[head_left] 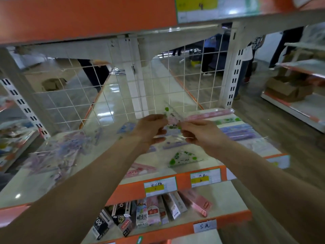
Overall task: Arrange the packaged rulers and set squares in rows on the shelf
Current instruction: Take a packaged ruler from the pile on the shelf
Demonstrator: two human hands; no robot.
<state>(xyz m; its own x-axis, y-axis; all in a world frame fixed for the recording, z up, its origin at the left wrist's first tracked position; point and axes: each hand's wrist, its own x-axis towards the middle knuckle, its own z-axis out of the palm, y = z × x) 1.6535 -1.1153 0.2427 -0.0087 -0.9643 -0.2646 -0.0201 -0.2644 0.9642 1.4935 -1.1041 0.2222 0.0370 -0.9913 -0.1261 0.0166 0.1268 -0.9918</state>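
Observation:
Both my hands hold one clear packaged set square [171, 118] with green and pink print above the middle of the white shelf [114, 138]. My left hand [151, 128] pinches its left side and my right hand [198, 132] pinches its right side. Below them a green-dotted set square packet [184, 156] lies flat near the shelf's front. Packaged rulers in pink [211, 114], green [228, 120] and purple [241, 133] lie in rows at the right. A loose heap of clear purple-print packets [59, 152] covers the shelf's left part. A pink packet [140, 169] lies at the front edge.
A white wire grid [123, 92] backs the shelf, and an orange shelf edge [88, 16] hangs overhead. Price tags [160, 186] sit on the orange front rail. The shelf below holds several boxed items [149, 213]. People's legs [209, 55] show beyond the grid, and cardboard boxes [288, 88] at right.

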